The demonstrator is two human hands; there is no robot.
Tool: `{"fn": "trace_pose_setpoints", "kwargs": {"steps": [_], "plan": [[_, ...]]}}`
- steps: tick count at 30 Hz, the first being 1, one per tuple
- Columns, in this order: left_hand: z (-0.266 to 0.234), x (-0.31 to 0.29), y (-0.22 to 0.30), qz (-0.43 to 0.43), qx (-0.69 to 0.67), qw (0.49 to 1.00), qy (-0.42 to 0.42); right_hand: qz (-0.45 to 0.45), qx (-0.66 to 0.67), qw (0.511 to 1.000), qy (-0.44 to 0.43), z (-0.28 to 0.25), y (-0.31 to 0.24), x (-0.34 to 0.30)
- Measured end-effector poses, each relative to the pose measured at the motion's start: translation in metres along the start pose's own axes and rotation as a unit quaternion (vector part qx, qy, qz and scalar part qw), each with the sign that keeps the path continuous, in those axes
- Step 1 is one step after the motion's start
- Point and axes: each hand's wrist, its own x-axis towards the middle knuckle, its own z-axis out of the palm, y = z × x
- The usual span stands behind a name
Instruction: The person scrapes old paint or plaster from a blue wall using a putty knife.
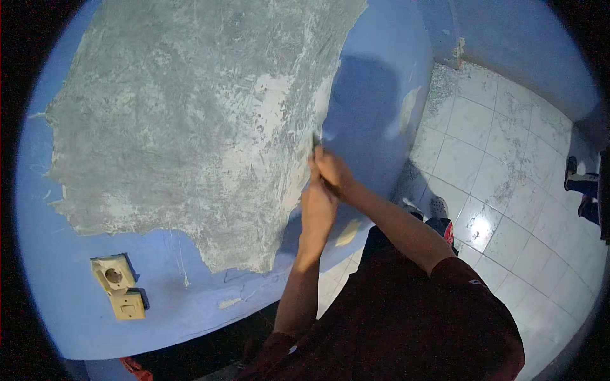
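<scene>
Both my hands come together at the right edge of a large bare grey patch (159, 127) on the blue wall (375, 127). My right hand (333, 171) is closed, above and slightly right of my left hand (319, 206), which is closed too. Between them they grip what looks like a scraper (314, 138); only its thin dark tip shows above the fingers, and the handle is hidden. The tip meets the wall where whitish, roughened plaster borders the blue paint. My head's shadow falls on the paint beside it.
A cream socket (114, 274) and a light switch (129, 306) are mounted low on the left. White floor tiles (470, 165), marked with grey flecks, spread to the right. Another person's feet (588, 206) stand at the far right. Loose threads hang below the grey patch.
</scene>
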Motion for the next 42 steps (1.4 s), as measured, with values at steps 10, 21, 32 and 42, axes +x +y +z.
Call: {"fn": "trace_pose_setpoints", "kwargs": {"steps": [10, 21, 32, 42], "plan": [[-0.003, -0.001, 0.010, -0.105, 0.009, 0.993, -0.043, 0.024, 0.050, 0.998, -0.041, -0.011, -0.005, -0.003], [-0.007, -0.002, 0.011, -0.030, -0.014, 0.998, -0.046, -0.053, 0.018, 0.998, -0.019, 0.000, 0.015, -0.006], [0.005, -0.003, -0.003, -0.076, 0.006, 0.997, -0.029, 0.008, 0.039, 0.998, -0.043, -0.007, -0.005, -0.007], [0.010, 0.008, 0.004, -0.086, 0.039, 0.993, -0.067, 0.015, 0.046, 0.999, -0.019, -0.014, 0.005, -0.003]]}}
